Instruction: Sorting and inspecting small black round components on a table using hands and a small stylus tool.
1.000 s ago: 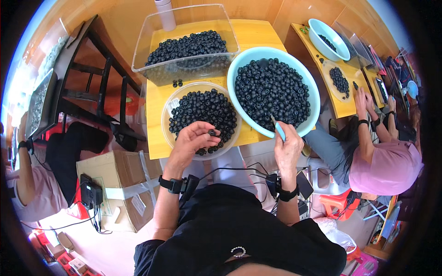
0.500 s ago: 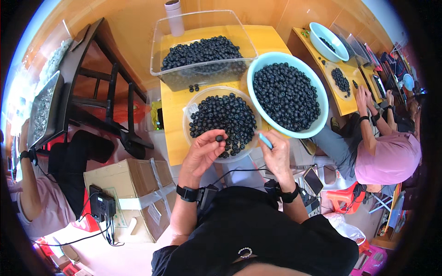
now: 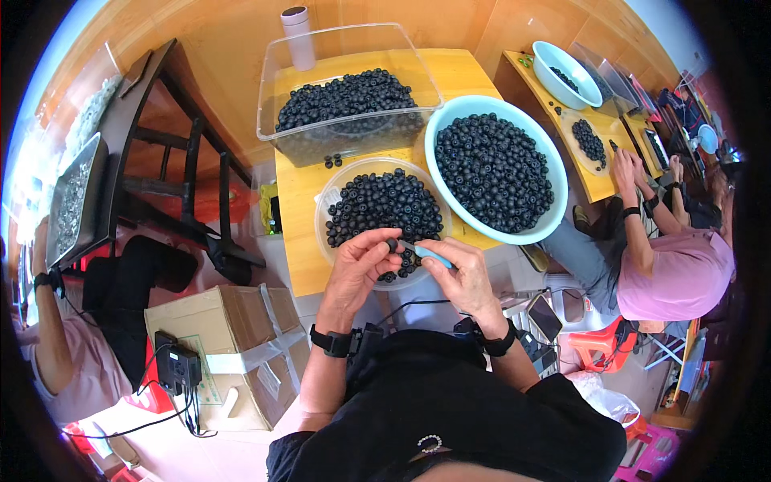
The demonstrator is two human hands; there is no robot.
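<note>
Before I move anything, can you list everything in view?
Yellow table: one, yellow, centre
Clear bin: one, transparent, table's far side
Lilac bottle: one, lilac, behind the bin
Basin: one, light blue, table's right
Round tray: one, clear, table's near edge
Round pieces: uncountable, black, in those containers; a few loose by the bin
Second table: one, yellow, right
Second basin: one, light blue, on it
Cardboard box: one, brown, lower left
Dark wooden furniture: black, left
Stool: one, red-orange, right
Co-workers: one pink-shirted, right; one at left edge; others unclear
Blue-handled tool: one, right hand
Held piece: one, black, left hand
Left hand, right hand: bare, over tray's near side
</note>
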